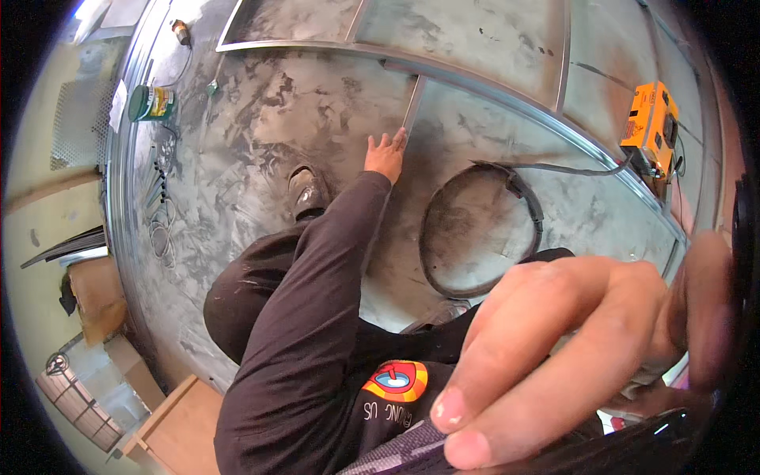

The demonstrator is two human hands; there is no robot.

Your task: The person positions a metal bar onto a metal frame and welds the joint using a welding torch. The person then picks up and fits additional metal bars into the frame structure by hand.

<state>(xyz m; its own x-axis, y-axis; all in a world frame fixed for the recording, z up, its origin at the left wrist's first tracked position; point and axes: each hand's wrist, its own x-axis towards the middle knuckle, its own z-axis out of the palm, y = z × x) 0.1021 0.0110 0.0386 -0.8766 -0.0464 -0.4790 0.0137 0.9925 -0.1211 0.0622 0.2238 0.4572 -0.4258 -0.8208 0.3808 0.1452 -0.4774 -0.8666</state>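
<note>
My left hand (385,154) reaches down in a dark sleeve to the concrete floor, fingers apart, fingertips touching the near end of a thin grey metal bar (413,101). That bar runs up to a long metal frame rail (475,75). My right hand (554,348) is very close to the camera and blurred, filling the lower right. Its fingers and thumb curl around a dark curved object (633,443) at the picture's edge. My shoe (307,190) stands just left of my left hand.
An orange welding machine (651,127) sits at the right, with a black cable (483,237) looping over the floor. A green can (150,103) stands at the upper left. Cardboard (99,293) and wooden boards (170,412) lie at the lower left.
</note>
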